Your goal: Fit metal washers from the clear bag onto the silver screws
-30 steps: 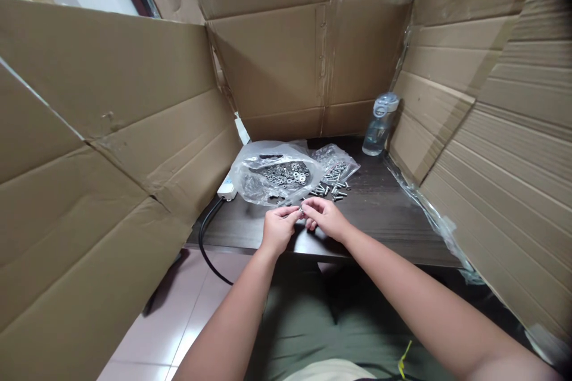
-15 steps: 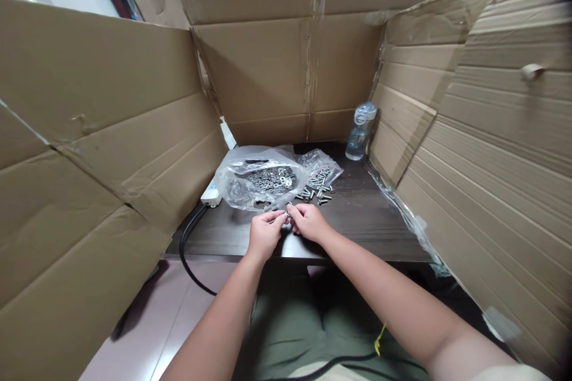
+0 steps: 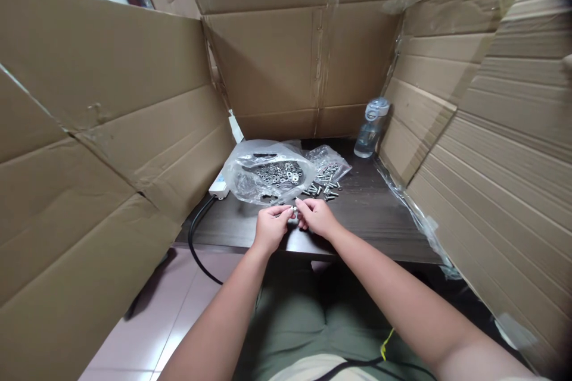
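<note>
My left hand [image 3: 271,227] and my right hand [image 3: 318,218] meet near the table's front edge, fingers pinched around a small shiny metal piece [image 3: 294,209]. It looks like a bolt, but its details are too small to tell. Just beyond my hands lies an open clear plastic bag [image 3: 236,181] with many washers or nuts [image 3: 286,172] in it. To its right, a smaller clear bag [image 3: 340,162] holds bolts, and several loose bolts [image 3: 330,195] lie at its mouth on the dark table.
A clear water bottle [image 3: 369,131] stands at the back right of the dark table [image 3: 379,214]. Cardboard walls rise on the left, back and right. At the left are a white power strip [image 3: 218,186] and its black cable [image 3: 192,237].
The whole view has shifted slightly, so the table and bags appear a little further right and higher. Both hands remain together at the small metal piece, with a slight change in finger position.
</note>
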A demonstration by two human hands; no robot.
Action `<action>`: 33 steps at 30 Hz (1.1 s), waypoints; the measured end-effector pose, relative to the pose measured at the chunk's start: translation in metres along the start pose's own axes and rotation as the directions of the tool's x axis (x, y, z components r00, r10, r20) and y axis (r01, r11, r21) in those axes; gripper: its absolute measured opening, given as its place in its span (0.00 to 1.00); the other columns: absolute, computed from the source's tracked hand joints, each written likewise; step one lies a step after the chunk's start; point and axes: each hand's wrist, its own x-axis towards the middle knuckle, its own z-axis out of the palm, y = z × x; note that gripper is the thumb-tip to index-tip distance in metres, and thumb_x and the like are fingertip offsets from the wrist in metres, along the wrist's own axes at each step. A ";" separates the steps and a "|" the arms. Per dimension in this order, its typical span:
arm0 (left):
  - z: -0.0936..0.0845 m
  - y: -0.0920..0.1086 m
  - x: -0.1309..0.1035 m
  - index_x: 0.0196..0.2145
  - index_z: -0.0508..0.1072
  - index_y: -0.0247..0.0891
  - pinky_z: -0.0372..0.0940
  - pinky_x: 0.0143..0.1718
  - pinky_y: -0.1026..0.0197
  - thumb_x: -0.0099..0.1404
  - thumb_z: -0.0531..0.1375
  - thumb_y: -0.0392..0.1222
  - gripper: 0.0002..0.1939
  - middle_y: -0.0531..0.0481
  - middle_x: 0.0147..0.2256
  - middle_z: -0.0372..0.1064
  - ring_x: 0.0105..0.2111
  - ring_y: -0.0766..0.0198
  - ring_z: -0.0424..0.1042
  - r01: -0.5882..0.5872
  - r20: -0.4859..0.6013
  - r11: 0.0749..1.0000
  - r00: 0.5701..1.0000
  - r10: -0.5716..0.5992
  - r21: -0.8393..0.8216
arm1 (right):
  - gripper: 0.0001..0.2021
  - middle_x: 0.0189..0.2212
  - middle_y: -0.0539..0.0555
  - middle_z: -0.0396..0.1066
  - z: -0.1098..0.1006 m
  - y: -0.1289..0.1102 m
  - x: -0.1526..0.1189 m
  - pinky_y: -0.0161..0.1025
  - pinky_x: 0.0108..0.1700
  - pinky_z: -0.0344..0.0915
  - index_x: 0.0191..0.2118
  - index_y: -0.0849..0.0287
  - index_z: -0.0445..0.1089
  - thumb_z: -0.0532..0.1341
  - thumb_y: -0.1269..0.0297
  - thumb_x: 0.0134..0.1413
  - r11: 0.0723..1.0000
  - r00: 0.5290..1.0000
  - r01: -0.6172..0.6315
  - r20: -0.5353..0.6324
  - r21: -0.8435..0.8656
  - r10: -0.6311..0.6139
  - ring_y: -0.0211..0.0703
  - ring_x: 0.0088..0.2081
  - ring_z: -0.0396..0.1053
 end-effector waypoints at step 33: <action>-0.002 -0.001 -0.004 0.39 0.76 0.30 0.43 0.13 0.70 0.50 0.66 0.47 0.22 0.50 0.22 0.66 0.14 0.78 0.50 -0.014 0.097 1.000 0.995 0.017 -0.024 | 0.18 0.12 0.46 0.60 -0.008 -0.010 -0.002 0.28 0.13 0.51 0.24 0.63 0.66 0.56 0.51 0.51 0.979 0.978 -0.052 0.207 0.198 0.010 0.31 0.12 0.57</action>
